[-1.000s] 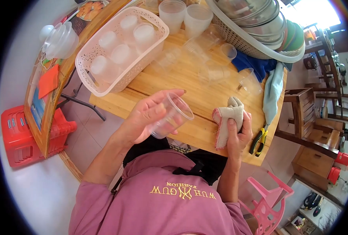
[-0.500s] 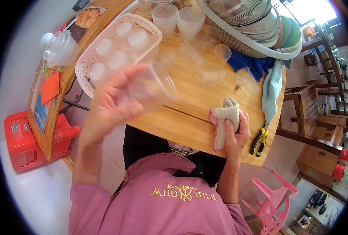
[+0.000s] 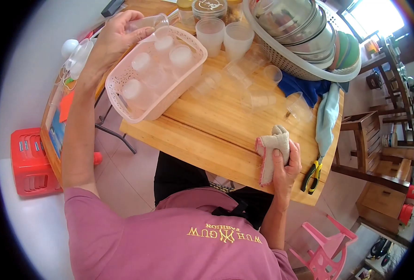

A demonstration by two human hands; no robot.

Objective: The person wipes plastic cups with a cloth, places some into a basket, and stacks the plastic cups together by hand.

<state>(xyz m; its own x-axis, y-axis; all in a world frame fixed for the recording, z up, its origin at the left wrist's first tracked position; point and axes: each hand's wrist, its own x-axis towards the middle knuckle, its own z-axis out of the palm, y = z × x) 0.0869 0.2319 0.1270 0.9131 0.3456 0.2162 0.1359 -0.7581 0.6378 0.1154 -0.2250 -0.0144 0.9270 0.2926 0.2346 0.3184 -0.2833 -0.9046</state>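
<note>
In the head view, the left hand (image 3: pixel 122 33) is closed around a clear cup (image 3: pixel 152 22), tilted sideways at the far end of the pink basket (image 3: pixel 180 86) on the counter (image 3: pixel 207 126). Well apart, the right hand (image 3: pixel 287 169) is clamped on a folded cloth (image 3: pixel 273 159) at the counter's near edge, left of the pliers (image 3: pixel 312 175). Clear cups (image 3: pixel 259 98) lie farther off, right of the basket.

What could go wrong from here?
The clear cup, tilted in the left hand over the rim of the pink basket, might slip and knock the cups inside. The pliers lie near the table edge, so the right hand could nudge them off.
</note>
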